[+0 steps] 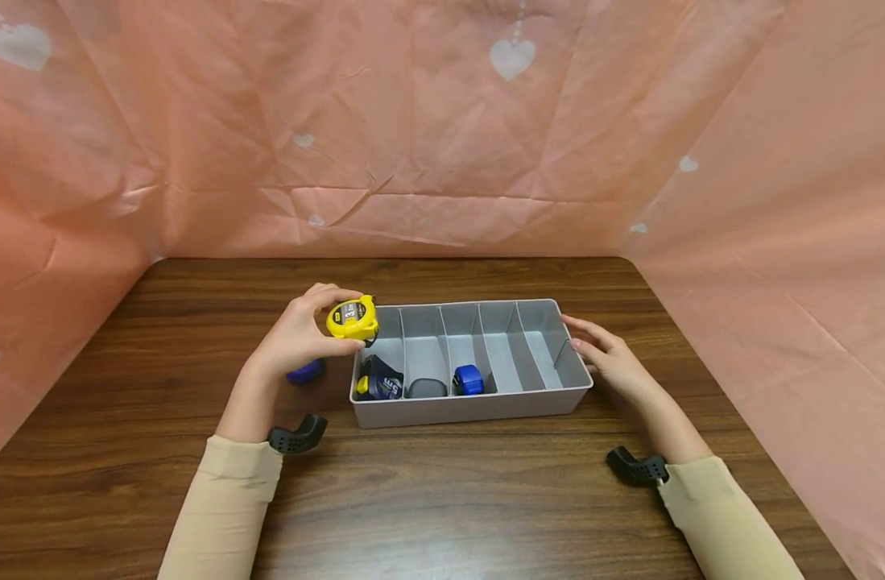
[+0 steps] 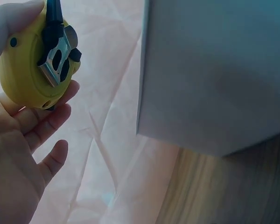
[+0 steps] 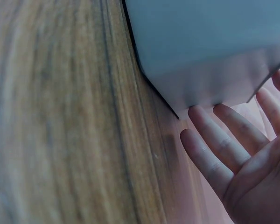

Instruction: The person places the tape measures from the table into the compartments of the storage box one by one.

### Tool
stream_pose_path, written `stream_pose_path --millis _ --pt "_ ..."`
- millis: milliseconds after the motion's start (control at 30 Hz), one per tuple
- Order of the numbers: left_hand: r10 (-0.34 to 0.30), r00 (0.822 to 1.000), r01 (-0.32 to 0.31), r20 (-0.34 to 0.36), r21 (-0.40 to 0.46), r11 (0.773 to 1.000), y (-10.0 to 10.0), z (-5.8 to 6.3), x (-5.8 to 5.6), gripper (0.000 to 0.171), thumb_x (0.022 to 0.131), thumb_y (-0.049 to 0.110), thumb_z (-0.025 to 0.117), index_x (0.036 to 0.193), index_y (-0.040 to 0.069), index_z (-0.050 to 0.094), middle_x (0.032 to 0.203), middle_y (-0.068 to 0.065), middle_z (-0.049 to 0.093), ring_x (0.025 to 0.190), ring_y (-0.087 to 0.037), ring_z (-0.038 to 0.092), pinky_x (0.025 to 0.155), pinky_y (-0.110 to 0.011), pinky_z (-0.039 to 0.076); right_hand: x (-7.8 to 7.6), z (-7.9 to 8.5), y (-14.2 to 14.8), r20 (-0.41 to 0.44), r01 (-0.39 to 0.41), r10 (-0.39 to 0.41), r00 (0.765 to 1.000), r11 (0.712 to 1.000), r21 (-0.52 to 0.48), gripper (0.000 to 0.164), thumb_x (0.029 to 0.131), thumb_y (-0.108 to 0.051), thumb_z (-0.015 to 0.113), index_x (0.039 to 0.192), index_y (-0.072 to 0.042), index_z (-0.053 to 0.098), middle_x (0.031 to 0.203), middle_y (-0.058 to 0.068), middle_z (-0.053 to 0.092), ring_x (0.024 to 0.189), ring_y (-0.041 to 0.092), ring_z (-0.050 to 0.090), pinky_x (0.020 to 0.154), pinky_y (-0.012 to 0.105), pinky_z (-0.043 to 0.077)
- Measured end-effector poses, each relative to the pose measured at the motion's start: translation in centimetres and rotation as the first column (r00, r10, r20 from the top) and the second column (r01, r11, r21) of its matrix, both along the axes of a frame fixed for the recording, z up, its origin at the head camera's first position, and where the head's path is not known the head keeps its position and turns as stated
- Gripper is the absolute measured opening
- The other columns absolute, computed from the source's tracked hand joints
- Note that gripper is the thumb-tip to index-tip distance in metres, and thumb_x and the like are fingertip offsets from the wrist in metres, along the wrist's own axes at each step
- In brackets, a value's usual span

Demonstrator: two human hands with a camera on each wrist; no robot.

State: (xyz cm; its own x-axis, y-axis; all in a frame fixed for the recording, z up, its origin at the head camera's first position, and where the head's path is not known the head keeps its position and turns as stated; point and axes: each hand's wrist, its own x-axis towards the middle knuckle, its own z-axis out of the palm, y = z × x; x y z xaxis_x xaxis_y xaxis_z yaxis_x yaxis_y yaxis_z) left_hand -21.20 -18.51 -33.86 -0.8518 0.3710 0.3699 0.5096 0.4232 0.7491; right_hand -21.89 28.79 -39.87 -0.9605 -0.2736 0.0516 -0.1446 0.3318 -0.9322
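Observation:
My left hand [image 1: 300, 330] pinches a yellow tape measure [image 1: 353, 319] between thumb and fingers, above the left end of a grey divided box [image 1: 471, 408]. In the left wrist view, the tape measure [image 2: 25, 70] shows its metal belt clip and black strap. My right hand [image 1: 612, 362] touches the box's right end; in the right wrist view, its fairly straight fingers [image 3: 219, 135] meet the outer wall. In the leftmost compartment lies a dark blue and yellow tape measure [image 1: 381, 380]. A dark grey rounded object [image 1: 427, 388] and a blue tape measure [image 1: 469, 379] occupy the following two.
A blue object [image 1: 307, 371], partly hidden by my left hand, lies on the wooden table [image 1: 413, 491] left of the box. Pink cloth [image 1: 413, 121] with white hearts hangs behind the table and along both sides. Black bands [image 1: 297, 435] sit on both wrists.

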Motion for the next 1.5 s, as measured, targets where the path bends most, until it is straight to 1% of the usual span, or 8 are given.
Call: stream_pose_path --millis 200,333,467,733,933,1100,1267,1500 --pt "-0.013 1.000 0.013 0.007 0.005 1.000 1.2 0.2 -0.1 0.063 0.066 0.015 0.088 0.123 0.007 0.062 0.109 -0.003 0.054 0.097 -0.019 0.047 0.071 -0.029 0.052 -0.1 0.0 -0.1 -0.009 -0.010 0.010 1.000 1.000 -0.003 0.051 0.100 -0.020 0.051 0.146 -0.002 0.036 0.134 0.033 0.045 0.093 0.008 0.062 0.074 0.030 0.053" --pt "-0.019 1.000 0.019 0.018 0.000 1.000 2.0 0.3 -0.2 0.063 0.067 0.015 0.088 0.124 0.007 0.062 0.108 -0.005 0.054 0.097 -0.020 0.046 0.070 -0.028 0.052 -0.1 0.0 -0.1 -0.012 -0.014 0.013 1.000 1.000 -0.002 0.050 0.100 -0.019 0.051 0.145 -0.002 0.037 0.133 0.033 0.045 0.094 0.007 0.062 0.073 0.029 0.053" --pt "-0.021 1.000 0.022 0.017 -0.008 1.000 2.7 0.4 -0.3 0.063 0.066 0.015 0.088 0.124 0.007 0.062 0.108 -0.006 0.054 0.096 -0.020 0.047 0.070 -0.029 0.052 -0.2 0.0 -0.1 -0.008 -0.015 0.015 1.000 1.000 -0.001 0.050 0.100 -0.020 0.051 0.146 -0.003 0.036 0.134 0.032 0.044 0.094 0.007 0.062 0.074 0.030 0.053" --pt "-0.027 1.000 0.027 -0.005 -0.019 0.999 4.1 0.5 -0.4 0.065 0.064 0.016 0.089 0.123 0.010 0.062 0.110 -0.002 0.055 0.099 -0.018 0.047 0.081 -0.038 0.047 -0.1 0.0 -0.1 0.002 -0.006 0.006 1.000 1.000 -0.004 0.051 0.100 -0.020 0.052 0.146 -0.003 0.037 0.134 0.032 0.045 0.094 0.009 0.062 0.074 0.030 0.053" --pt "-0.054 0.999 0.054 -0.007 -0.006 0.999 5.2 0.7 -0.4 0.065 0.065 0.016 0.087 0.124 0.011 0.062 0.110 -0.001 0.054 0.100 -0.019 0.047 0.080 -0.037 0.050 0.0 0.0 -0.1 0.014 0.007 -0.007 1.000 1.000 0.001 0.051 0.100 -0.022 0.052 0.146 -0.004 0.037 0.135 0.031 0.045 0.094 0.009 0.062 0.074 0.030 0.053" --pt "-0.067 0.998 0.067 -0.013 -0.015 0.998 6.1 0.7 -0.5 0.064 0.065 0.018 0.087 0.123 0.013 0.062 0.110 0.001 0.054 0.100 -0.017 0.047 0.079 -0.036 0.049 0.0 -0.1 0.0 0.005 -0.003 0.003 1.000 1.000 -0.007 0.051 0.100 -0.021 0.051 0.146 -0.004 0.036 0.134 0.032 0.045 0.094 0.008 0.062 0.074 0.029 0.053" --pt "-0.096 0.995 0.095 -0.031 -0.015 0.995 7.0 0.6 -0.8 0.064 0.064 0.018 0.088 0.123 0.012 0.063 0.109 0.001 0.056 0.102 -0.017 0.046 0.082 -0.037 0.047 -0.1 -0.1 0.1 -0.007 -0.011 0.011 1.000 1.000 -0.002 0.051 0.101 -0.020 0.051 0.146 -0.004 0.036 0.134 0.032 0.045 0.095 0.006 0.061 0.074 0.029 0.053" --pt "-0.137 0.988 0.137 -0.073 -0.002 0.991 8.0 0.6 -1.0 0.065 0.063 0.017 0.089 0.122 0.011 0.063 0.105 0.002 0.058 0.100 -0.016 0.047 0.082 -0.037 0.045 -0.1 -0.1 0.0 0.008 -0.002 0.002 1.000 1.000 -0.010 0.051 0.100 -0.021 0.052 0.146 -0.004 0.036 0.134 0.031 0.045 0.095 0.007 0.062 0.074 0.030 0.053"
